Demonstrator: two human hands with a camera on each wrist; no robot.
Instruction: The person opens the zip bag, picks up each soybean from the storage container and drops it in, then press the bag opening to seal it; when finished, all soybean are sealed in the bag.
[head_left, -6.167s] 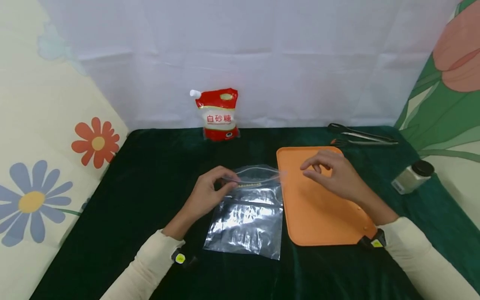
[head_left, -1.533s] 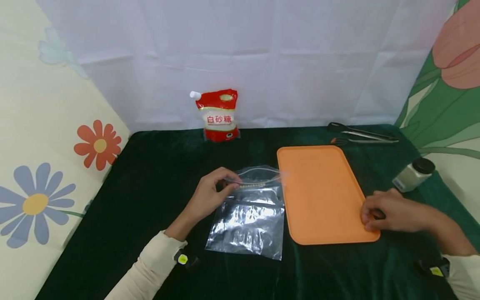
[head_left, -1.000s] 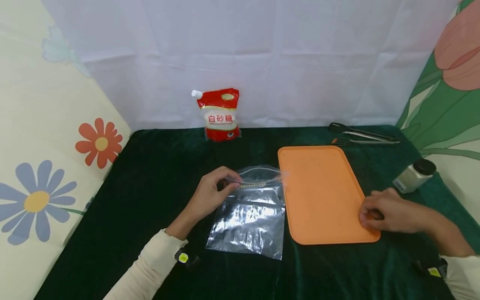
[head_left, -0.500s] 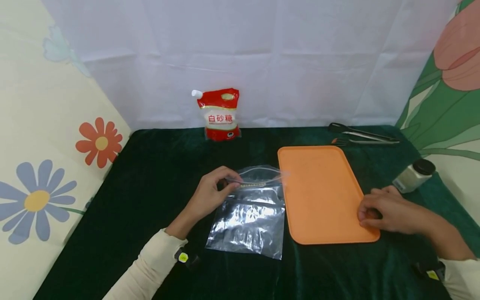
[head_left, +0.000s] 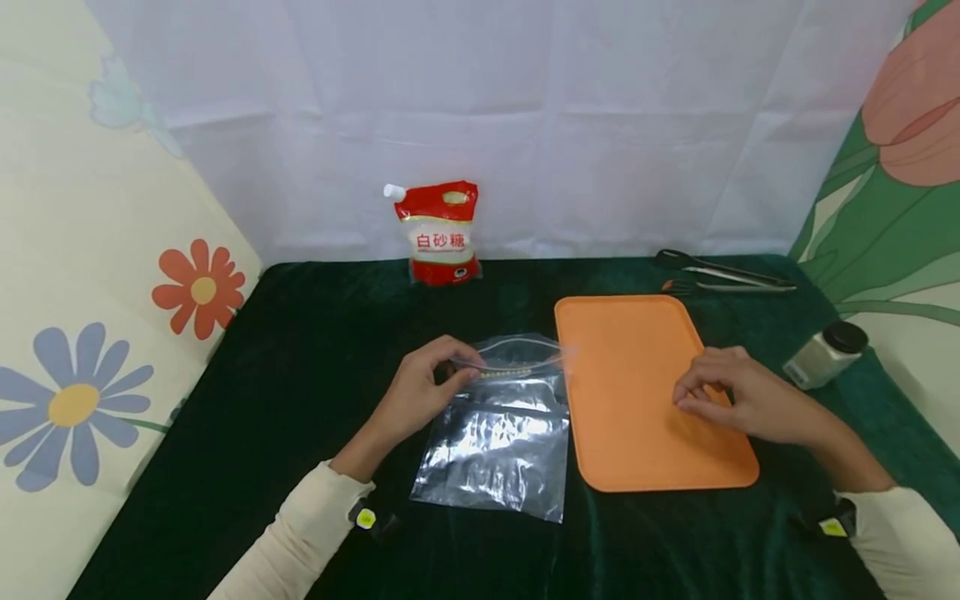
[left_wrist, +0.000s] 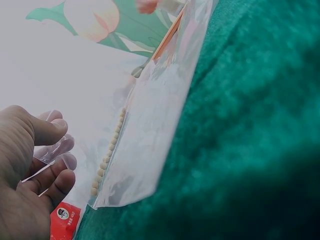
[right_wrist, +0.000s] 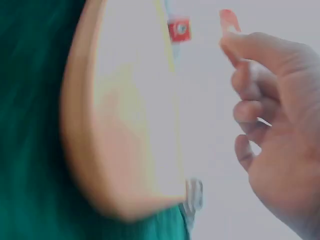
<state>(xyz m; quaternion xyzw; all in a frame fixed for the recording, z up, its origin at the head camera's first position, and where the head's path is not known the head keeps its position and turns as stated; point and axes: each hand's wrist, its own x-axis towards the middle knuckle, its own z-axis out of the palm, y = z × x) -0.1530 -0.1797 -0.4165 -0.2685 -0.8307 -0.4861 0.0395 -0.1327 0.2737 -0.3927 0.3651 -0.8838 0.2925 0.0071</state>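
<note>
My left hand (head_left: 426,387) pinches the near side of a clear zip bag's mouth, which gapes. The zip bag (head_left: 495,454) lies on the cloth left of an orange tray (head_left: 630,392). A row of small round beads (left_wrist: 108,152) lies inside, just below the opening. Over the tray's right part, my right hand (head_left: 738,396) has its thumb and index tips together, other fingers curled. What looks like a small bead between them is almost hidden by the fingertips. In the right wrist view the tray is blurred beside the right hand (right_wrist: 280,105).
A red and white sugar pouch (head_left: 441,237) with a white cap stands at the back. Tongs (head_left: 727,275) lie beyond the tray. A jar with a black lid (head_left: 825,354) leans or lies at the right. Dark green cloth (head_left: 322,350) covers the table.
The right hand has lifted from the tray's right edge and moved left over it. The small dots near that edge seconds ago are no longer visible. The left hand keeps its hold.
</note>
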